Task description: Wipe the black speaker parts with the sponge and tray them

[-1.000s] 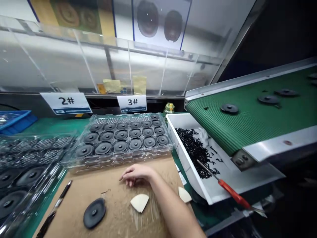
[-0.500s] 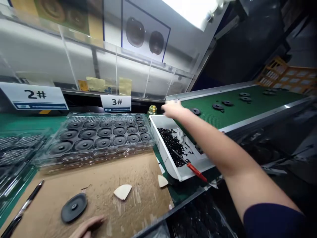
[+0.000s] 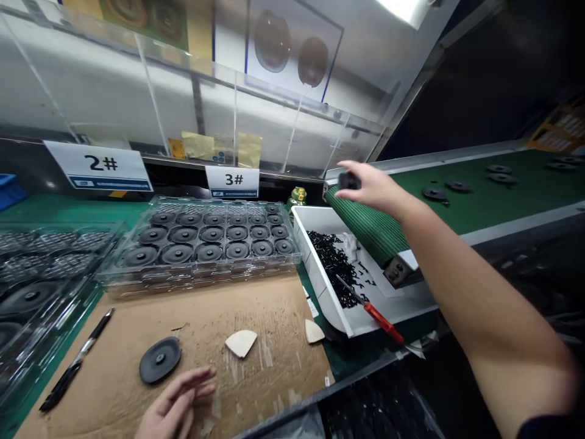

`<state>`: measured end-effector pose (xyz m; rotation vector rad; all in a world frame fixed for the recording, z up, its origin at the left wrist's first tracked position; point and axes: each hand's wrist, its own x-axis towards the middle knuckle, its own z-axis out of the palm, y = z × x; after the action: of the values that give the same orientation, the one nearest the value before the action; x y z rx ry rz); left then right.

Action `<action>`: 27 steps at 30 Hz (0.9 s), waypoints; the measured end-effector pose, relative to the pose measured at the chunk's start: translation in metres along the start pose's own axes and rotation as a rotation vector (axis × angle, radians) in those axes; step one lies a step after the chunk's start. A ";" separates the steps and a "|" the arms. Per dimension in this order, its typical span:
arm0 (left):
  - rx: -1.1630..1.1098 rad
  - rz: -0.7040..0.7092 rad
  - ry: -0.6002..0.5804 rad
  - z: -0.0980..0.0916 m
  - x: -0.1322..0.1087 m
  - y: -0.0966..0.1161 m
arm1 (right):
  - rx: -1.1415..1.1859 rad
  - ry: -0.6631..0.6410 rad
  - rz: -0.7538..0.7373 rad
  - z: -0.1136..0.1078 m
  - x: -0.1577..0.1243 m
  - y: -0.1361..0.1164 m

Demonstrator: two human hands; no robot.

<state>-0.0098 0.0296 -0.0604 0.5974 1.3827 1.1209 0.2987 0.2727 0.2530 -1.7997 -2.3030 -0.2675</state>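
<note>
Above the near end of the conveyor belt, my right hand (image 3: 379, 190) pinches a small dark round part (image 3: 350, 181), seen edge-on, between thumb and fingers. My left hand (image 3: 176, 405) hovers low over the cardboard (image 3: 283, 372), fingers loosely stretched and holding nothing. Just up and left of it lies a black disc (image 3: 159, 360) with a small raised hub. Two pale wedge-shaped pieces, one a cream wedge (image 3: 241, 343), rest on the cardboard to the right of that hand. A black pen (image 3: 77, 360) lies at the left.
A clear plastic tray (image 3: 201, 268) of black discs stands behind the cardboard, with another clear tray (image 3: 98, 259) at left. The white bin (image 3: 320, 274) holds small black bits and red-handled pliers-like tool (image 3: 384, 323). More dark parts lie on the green conveyor belt (image 3: 484, 207).
My right hand has come up off the belt's near end with a dark round part. My left hand has moved further into view, its fingers spread more. The view has shifted.
</note>
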 end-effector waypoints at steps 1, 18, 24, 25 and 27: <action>-0.218 -0.116 -0.040 0.010 -0.006 0.013 | 0.117 -0.080 -0.219 0.005 -0.017 -0.023; -0.928 -0.426 -0.416 0.061 -0.038 0.057 | 0.766 -0.315 -0.123 0.169 -0.254 -0.180; -0.784 -0.434 -0.661 0.019 -0.041 0.043 | 0.934 -0.435 -0.329 0.159 -0.231 -0.182; -0.765 -0.440 -0.686 0.010 -0.042 0.041 | 0.967 -0.493 -0.354 0.157 -0.228 -0.183; -0.747 -0.431 -0.700 -0.005 -0.044 0.040 | 1.003 -0.594 -0.409 0.157 -0.224 -0.186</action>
<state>-0.0178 0.0058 -0.0065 0.0980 0.3950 0.8597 0.1627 0.0605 0.0384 -0.9396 -2.3875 1.2830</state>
